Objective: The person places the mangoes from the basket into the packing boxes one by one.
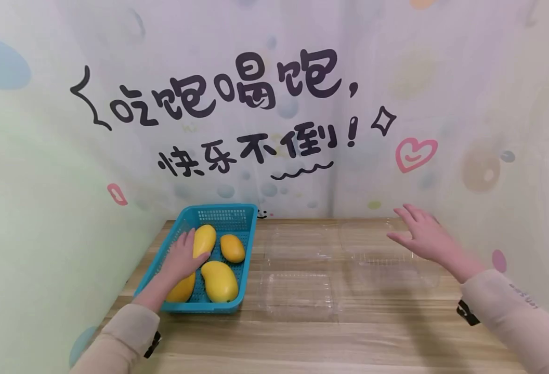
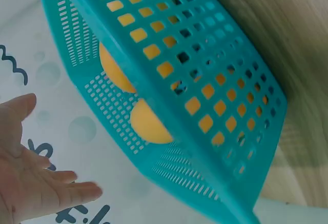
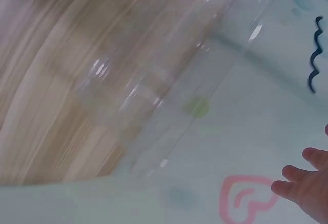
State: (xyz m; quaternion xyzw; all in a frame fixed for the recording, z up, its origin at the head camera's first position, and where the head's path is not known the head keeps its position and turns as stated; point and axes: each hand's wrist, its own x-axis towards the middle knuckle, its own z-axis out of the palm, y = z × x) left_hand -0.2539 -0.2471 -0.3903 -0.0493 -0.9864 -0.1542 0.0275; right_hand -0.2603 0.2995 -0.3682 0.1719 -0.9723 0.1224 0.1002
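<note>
A blue plastic basket (image 1: pixel 204 307) holds several yellow mangoes (image 1: pixel 220 282). My left hand (image 1: pixel 181 259) hovers over the basket's left side, fingers spread and nothing in them; it hides part of the nearest left mango (image 1: pixel 181 291). In the left wrist view that hand (image 2: pixel 36 178) stays apart from the basket wall (image 2: pixel 205 90). Two clear plastic clamshell boxes stand to the right, a left one (image 1: pixel 298 296) and a right one (image 1: pixel 391 272). Above the right box my right hand (image 1: pixel 421 236) is raised with extended fingers, holding nothing.
A wood-grain table (image 1: pixel 302 345) carries the basket and boxes. Behind it and at both sides hangs a pale printed cloth (image 1: pixel 302 197) with dark lettering. The clear boxes are hard to make out against the wood.
</note>
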